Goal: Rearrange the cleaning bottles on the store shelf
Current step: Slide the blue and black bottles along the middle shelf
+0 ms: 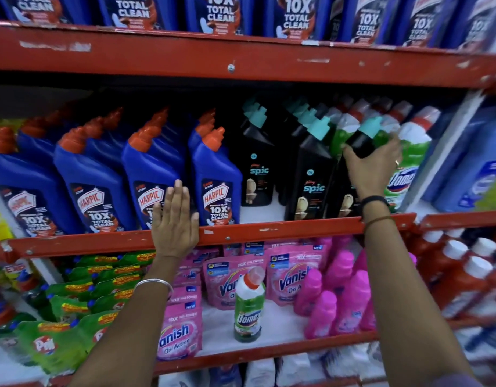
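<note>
Lower shelf [269,351]: a lone green bottle [248,305] stands among pink pouches [227,280]. Middle shelf [269,230]: left hand [174,227], fingers spread flat, rests against a blue bottle [154,180]; right hand [374,169] grips a black bottle [361,141] beside green bottles [408,163].

Two bare forearms reach in from the near edge. The left hand [175,219] has a thin silver metal bangle [153,283] at its wrist. The right hand [372,166] wears a finger ring [396,162], a black wristband [374,201] and a thin brown thread [378,220] just below it.
</note>
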Demonstrator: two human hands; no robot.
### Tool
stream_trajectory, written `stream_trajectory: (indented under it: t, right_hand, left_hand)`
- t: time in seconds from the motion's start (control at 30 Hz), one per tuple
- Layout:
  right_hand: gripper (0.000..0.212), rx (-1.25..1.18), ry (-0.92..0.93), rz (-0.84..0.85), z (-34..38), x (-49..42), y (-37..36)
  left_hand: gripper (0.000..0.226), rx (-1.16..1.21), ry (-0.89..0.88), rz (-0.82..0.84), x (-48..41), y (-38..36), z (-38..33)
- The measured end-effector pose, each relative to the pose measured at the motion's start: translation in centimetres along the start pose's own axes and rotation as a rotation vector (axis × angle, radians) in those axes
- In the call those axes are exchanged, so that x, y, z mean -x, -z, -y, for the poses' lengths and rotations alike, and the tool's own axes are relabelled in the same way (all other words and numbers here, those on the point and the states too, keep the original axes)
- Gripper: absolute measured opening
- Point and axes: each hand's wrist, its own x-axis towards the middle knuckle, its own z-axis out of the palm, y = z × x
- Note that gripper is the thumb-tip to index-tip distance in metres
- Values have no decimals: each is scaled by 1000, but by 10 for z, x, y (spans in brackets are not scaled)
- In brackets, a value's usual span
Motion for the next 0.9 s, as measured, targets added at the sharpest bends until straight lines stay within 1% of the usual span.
stream_trajectory:
  t: [0.03, 0.1, 0.17, 0.23, 0.37, 0.43, 0.5, 0.57, 0.67, 0.73, 0.83, 0.9]
  right_hand:
    - [86, 18, -1, 55, -5, -3, -1]
    - [76, 35, 21, 107, -10, -7, -3]
    - [61, 8, 56, 87, -11, -7, -3]
    - [53, -64, 61, 31, -10, -2, -1]
    - [54, -159, 90, -106, 0, 21, 11]
    - [59, -166, 155, -196, 15, 31, 23]
    - [62, -168, 207, -235, 37, 39, 36]
    - [65, -197, 249, -204, 58, 45, 45]
    - [66, -345, 274, -114, 84, 60, 46]
    - [62, -399, 266, -45, 97, 73, 35]
    - [67, -470, 230, 81, 111, 89, 10]
    - [67, -463, 198, 111, 115, 95, -7]
  left_hand:
    - [66, 1, -1, -3, 0, 0, 0]
    - [67, 5, 1, -5, -1, 1, 1]
    - [67, 2, -3, -14, 0, 1, 0]
    - [67, -1, -5, -14, -1, 0, 1]
    - [68, -20, -13, -2, 0, 0, 2]
    - [68, -12, -13, 5, 0, 0, 1]
    - [68, -9, -13, 11, -1, 1, 1]
    - [68, -9, -13, 13, -2, 1, 1]
    - [68, -7, -12, 16, -2, 2, 2]
    - [66, -5, -13, 19, -1, 2, 2]
    - [60, 9, -14, 34, -1, 3, 2]
    - [59, 18, -11, 42, -1, 3, 2]
